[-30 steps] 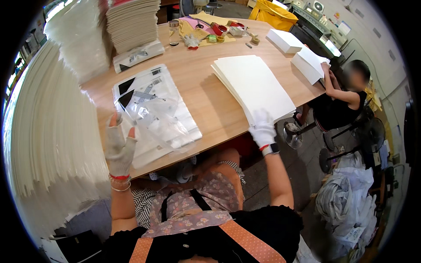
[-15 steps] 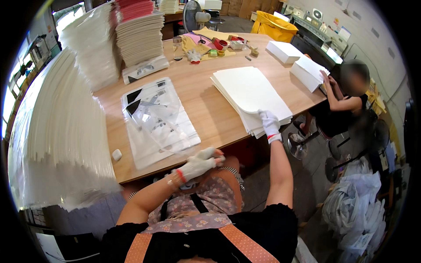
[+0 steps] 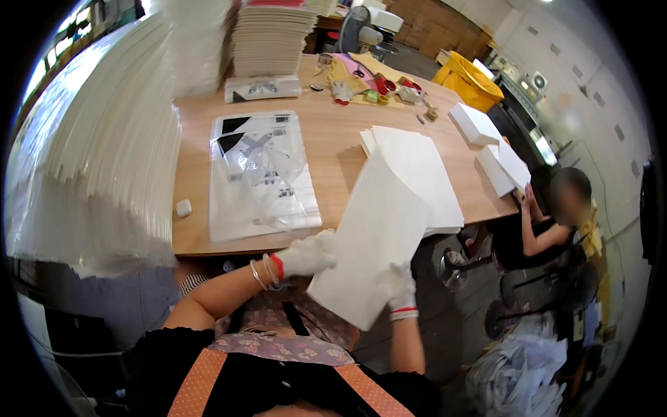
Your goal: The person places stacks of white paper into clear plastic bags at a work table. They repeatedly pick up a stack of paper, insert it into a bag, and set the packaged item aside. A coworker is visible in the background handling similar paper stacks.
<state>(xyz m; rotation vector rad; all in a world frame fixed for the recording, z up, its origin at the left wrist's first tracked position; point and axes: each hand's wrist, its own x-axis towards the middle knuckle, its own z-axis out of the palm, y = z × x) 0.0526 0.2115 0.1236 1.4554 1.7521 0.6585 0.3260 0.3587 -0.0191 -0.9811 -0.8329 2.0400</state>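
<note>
The left hand (image 3: 310, 254) grips the left edge of the white sheet (image 3: 372, 222); the right hand (image 3: 397, 283) grips its lower right edge. Whether the hands hold one sheet or several cannot be told. The two-sided hold presumably keeps the limp material from folding. The sheet is tilted: its lower end extends past the near edge of the table (image 3: 330, 139), and its upper end overlaps the stack of white sheets (image 3: 434, 170), which lies to the right, probably for right-hand access.

To the left, the printed plastic bags (image 3: 226, 208) lie flat, apparently to stay within left-hand reach. Beyond them, the tall pile of clear sleeves (image 3: 104, 160) stands at the left, likely so that the middle remains workable. The scissors (image 3: 359, 73) rest at the far side, seemingly out of the way. The co-worker (image 3: 535, 240) sits at the right, hands at another white stack (image 3: 492, 170)
</note>
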